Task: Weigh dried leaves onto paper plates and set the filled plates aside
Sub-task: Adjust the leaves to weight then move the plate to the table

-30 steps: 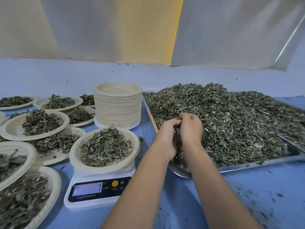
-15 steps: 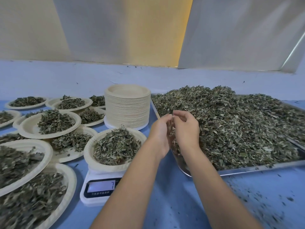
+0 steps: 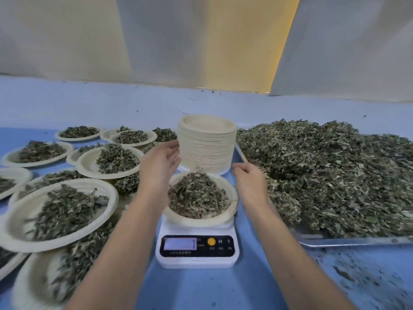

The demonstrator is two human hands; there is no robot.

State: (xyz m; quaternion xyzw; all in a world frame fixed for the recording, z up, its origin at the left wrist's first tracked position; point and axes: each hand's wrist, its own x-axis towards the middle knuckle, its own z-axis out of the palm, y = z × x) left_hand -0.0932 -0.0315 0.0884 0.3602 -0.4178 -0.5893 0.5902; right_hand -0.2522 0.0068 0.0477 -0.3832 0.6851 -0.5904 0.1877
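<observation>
A paper plate (image 3: 223,217) heaped with dried leaves sits on the white scale (image 3: 197,251), in the middle of the blue table (image 3: 201,289). The left hand (image 3: 159,163) is at 9 o'clock from the plate, fingers spread open and holding nothing. The right hand (image 3: 250,177) is at 3 o'clock from it, fingers loosely open and also empty, as far as the view shows. Both hands look ready to take the plate by its sides, I think.

A lot is done. Many filled plates (image 3: 29,211) lie out at 9 o'clock, some resting on top of others. A lot is left too. The tall stack of empty plates (image 3: 207,148) stands at 12 o'clock, and the metal tray (image 3: 348,241) at 3 o'clock holds a big pile of loose leaves (image 3: 330,175). The number on the scale is too blurry to read (so I cannot tell if this plate weighs enough).
</observation>
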